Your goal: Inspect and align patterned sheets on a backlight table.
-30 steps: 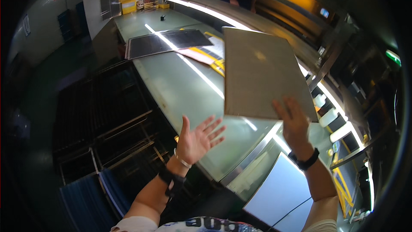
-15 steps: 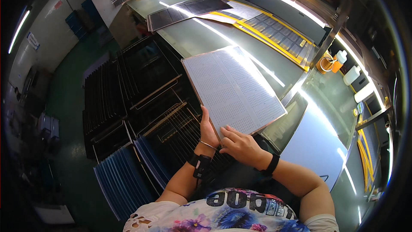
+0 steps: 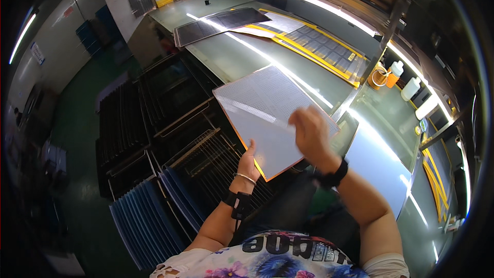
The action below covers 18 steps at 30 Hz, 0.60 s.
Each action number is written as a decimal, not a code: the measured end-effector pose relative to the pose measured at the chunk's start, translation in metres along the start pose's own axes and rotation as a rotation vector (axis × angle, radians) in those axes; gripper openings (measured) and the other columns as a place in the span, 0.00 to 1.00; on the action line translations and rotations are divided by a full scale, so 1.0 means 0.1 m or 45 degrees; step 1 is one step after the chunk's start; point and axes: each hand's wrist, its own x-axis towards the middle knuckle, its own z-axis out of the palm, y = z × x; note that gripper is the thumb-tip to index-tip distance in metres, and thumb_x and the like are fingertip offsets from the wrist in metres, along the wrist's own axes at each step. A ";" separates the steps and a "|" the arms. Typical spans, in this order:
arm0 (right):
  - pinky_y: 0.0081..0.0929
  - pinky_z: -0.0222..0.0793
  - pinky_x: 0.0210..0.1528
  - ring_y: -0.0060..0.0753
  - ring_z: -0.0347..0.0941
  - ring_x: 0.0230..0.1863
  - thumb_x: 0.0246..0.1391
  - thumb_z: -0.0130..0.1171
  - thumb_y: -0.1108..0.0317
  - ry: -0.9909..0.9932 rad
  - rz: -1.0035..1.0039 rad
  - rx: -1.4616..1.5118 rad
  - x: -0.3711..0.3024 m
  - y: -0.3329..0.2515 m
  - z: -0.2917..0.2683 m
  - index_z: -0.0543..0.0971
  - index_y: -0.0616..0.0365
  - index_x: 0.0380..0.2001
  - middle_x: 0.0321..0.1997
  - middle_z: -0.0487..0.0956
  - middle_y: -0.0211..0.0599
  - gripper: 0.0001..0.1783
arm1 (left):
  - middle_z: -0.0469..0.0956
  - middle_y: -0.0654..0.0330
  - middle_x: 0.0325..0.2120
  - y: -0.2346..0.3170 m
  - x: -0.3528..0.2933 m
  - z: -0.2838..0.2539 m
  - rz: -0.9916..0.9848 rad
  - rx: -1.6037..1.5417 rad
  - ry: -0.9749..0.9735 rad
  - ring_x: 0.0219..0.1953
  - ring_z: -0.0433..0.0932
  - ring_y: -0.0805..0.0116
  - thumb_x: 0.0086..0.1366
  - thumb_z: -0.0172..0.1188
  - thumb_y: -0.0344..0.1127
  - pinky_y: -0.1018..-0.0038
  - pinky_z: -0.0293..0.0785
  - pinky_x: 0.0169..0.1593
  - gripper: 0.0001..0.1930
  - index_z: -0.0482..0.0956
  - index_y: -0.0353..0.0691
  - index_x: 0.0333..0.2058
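Observation:
A thin flat circuit board panel [image 3: 265, 108], pale grey with rows of fine dots and copper-coloured edges, tilts in front of me. My left hand [image 3: 249, 164] grips it by the lower left edge, thumb on the upper face and the other fingers out of sight beneath. Over the panel's right part is my right hand [image 3: 313, 134], bent at the wrist and smeared by motion. Whether it touches the surface, and how its fingers are set, I cannot tell. A bright band of reflected light crosses the panel.
Dark wire racks [image 3: 206, 149] stand to the left, some holding blue panels [image 3: 146, 221]. A glass-topped table [image 3: 216, 54] carries a dark sheet [image 3: 221, 24] and yellow-edged films [image 3: 319, 51]. Bottles [image 3: 410, 89] line its right side, near a light blue board [image 3: 378, 159].
My right hand has left the panel's lower edge and moved up and right over it. The panel has tipped, so its reflection differs. My left hand keeps its hold, slightly lower.

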 end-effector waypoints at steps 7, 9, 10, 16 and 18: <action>0.23 0.68 0.31 0.28 0.74 0.26 0.54 0.46 0.78 0.684 -0.466 -0.038 0.93 -0.10 -1.77 0.73 0.60 0.30 0.25 0.77 0.36 0.06 | 0.73 0.51 0.37 -0.03 0.34 -0.04 0.130 0.145 0.401 0.39 0.75 0.59 0.63 0.54 0.36 0.64 0.74 0.45 0.15 0.68 0.28 0.41; 0.21 0.68 0.34 0.25 0.74 0.29 0.56 0.46 0.78 0.496 -0.180 0.017 0.60 -0.45 -2.07 0.74 0.62 0.30 0.27 0.78 0.34 0.06 | 0.74 0.53 0.37 0.06 0.49 -0.27 0.147 0.206 0.430 0.38 0.75 0.61 0.62 0.55 0.34 0.64 0.73 0.45 0.15 0.69 0.28 0.42; 0.20 0.68 0.34 0.25 0.74 0.29 0.55 0.46 0.78 0.475 -0.160 -0.003 0.41 -0.44 -2.17 0.74 0.64 0.29 0.28 0.78 0.35 0.06 | 0.73 0.55 0.38 0.08 0.47 -0.20 0.172 0.255 0.429 0.40 0.74 0.63 0.62 0.54 0.31 0.65 0.72 0.46 0.15 0.68 0.31 0.45; 0.26 0.69 0.44 0.33 0.75 0.38 0.56 0.50 0.69 0.511 0.354 0.007 -1.15 -0.16 -2.67 0.71 0.63 0.29 0.34 0.79 0.47 0.08 | 0.57 0.46 0.58 0.36 0.14 0.40 0.810 0.776 0.306 0.56 0.63 0.56 0.64 0.42 0.58 0.61 0.61 0.57 0.38 0.48 0.30 0.60; 0.31 0.68 0.50 0.35 0.72 0.46 0.55 0.53 0.70 0.615 0.513 0.305 -1.76 -0.05 -2.64 0.71 0.65 0.33 0.43 0.76 0.48 0.08 | 0.50 0.42 0.60 0.37 0.02 0.80 0.057 0.346 -0.311 0.59 0.58 0.47 0.59 0.39 0.68 0.56 0.59 0.58 0.47 0.41 0.33 0.62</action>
